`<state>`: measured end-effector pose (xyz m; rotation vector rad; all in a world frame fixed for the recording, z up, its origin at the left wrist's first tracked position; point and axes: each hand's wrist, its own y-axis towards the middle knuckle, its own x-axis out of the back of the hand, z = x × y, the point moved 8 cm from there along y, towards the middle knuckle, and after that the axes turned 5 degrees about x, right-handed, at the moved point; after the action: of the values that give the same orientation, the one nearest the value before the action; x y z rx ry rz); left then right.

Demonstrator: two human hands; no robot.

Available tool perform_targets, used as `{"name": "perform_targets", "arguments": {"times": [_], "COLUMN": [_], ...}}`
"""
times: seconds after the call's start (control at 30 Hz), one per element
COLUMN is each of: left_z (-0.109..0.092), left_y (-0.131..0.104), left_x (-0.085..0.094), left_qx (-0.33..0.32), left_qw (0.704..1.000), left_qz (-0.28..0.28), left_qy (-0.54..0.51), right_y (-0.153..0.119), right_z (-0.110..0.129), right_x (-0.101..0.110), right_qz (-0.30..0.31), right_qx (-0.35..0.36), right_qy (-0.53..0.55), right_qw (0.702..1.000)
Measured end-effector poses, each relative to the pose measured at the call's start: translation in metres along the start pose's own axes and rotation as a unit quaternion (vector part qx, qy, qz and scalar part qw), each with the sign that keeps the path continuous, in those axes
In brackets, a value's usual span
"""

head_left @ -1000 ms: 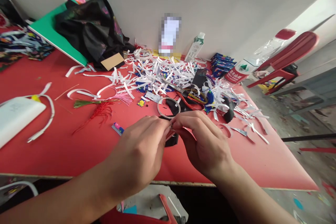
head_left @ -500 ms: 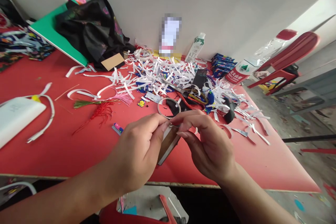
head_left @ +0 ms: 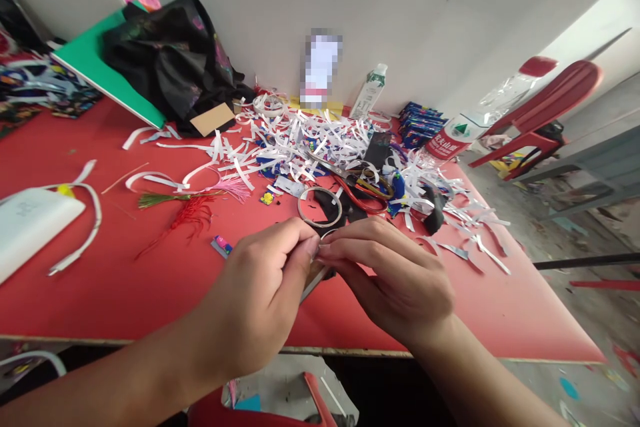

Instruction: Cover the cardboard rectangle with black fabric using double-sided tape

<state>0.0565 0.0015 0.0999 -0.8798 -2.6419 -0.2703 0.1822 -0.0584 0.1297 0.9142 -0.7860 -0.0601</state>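
My left hand (head_left: pixel 267 280) is closed, thumb and forefinger pinched at the top of a small brown piece with a grey edge (head_left: pixel 313 282). Its fingertips meet those of my right hand (head_left: pixel 395 270), whose fingers are also pressed together over the same spot. What the right fingertips grip is too small and hidden to name. Most of the brown piece is covered by the hands. Just beyond the fingertips lies a pale ring (head_left: pixel 320 207) on black scraps. Red-handled scissors (head_left: pixel 357 199) rest behind it.
White paper strips (head_left: pixel 320 137) are heaped across the red table (head_left: pixel 165 293). Tassels (head_left: pixel 193 217) and a white power bank (head_left: pixel 37 223) lie left. At the back stand a phone (head_left: pixel 321 67), a small carton-like bottle (head_left: pixel 369 93) and a large bottle (head_left: pixel 463 127).
My right hand's fingers have come in closer against the left fingertips and straightened somewhat, covering more of the brown piece. The view has shifted slightly.
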Motion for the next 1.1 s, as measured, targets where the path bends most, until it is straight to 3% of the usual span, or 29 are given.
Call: {"name": "perform_targets", "arguments": {"times": [0.13,0.27,0.33,0.4,0.47,0.5,0.57,0.63,0.7,0.77,0.93,1.1], "left_z": [-0.004,-0.011,-0.016,-0.018,-0.017,-0.014,0.000,0.015,0.023,0.028,0.041,0.045], "left_y": [-0.001,-0.005,-0.008,-0.010,-0.008,-0.004,0.005,0.011,0.012,0.012,0.005,0.001], "left_x": [0.001,0.004,0.003,0.001,-0.001,0.000,0.001,0.001,-0.001,-0.003,-0.016,-0.019], "left_qx": [-0.020,-0.112,-0.167,-0.201,-0.195,-0.165,-0.061,0.048,0.111,0.143,0.180,0.172], "left_qw": [1.000,0.986,0.968,0.955,0.957,0.967,0.990,0.997,0.987,0.972,0.926,0.913], "left_qz": [-0.005,-0.066,-0.099,-0.111,-0.109,-0.101,-0.079,-0.060,-0.060,-0.068,-0.080,-0.113], "left_qy": [0.014,0.104,0.159,0.190,0.185,0.167,0.097,-0.003,-0.097,-0.174,-0.321,-0.352], "right_y": [0.000,-0.003,-0.010,-0.021,-0.028,-0.029,-0.026,-0.018,-0.011,-0.008,-0.010,-0.011], "right_z": [0.000,-0.014,-0.028,-0.039,-0.044,-0.045,-0.044,-0.032,-0.014,-0.006,-0.006,-0.006], "right_x": [0.003,0.002,-0.004,-0.018,-0.031,-0.033,-0.023,-0.005,0.003,0.001,-0.002,-0.006], "right_qz": [-0.022,-0.049,-0.056,-0.055,-0.054,-0.061,-0.095,-0.134,-0.139,-0.118,-0.104,-0.107], "right_qx": [-0.027,-0.164,-0.274,-0.374,-0.421,-0.423,-0.382,-0.284,-0.187,-0.145,-0.147,-0.140], "right_qy": [0.014,0.058,0.122,0.224,0.309,0.316,0.229,0.069,-0.050,-0.085,-0.084,-0.069], "right_qw": [0.999,0.984,0.952,0.898,0.851,0.847,0.890,0.947,0.971,0.979,0.980,0.982]}}
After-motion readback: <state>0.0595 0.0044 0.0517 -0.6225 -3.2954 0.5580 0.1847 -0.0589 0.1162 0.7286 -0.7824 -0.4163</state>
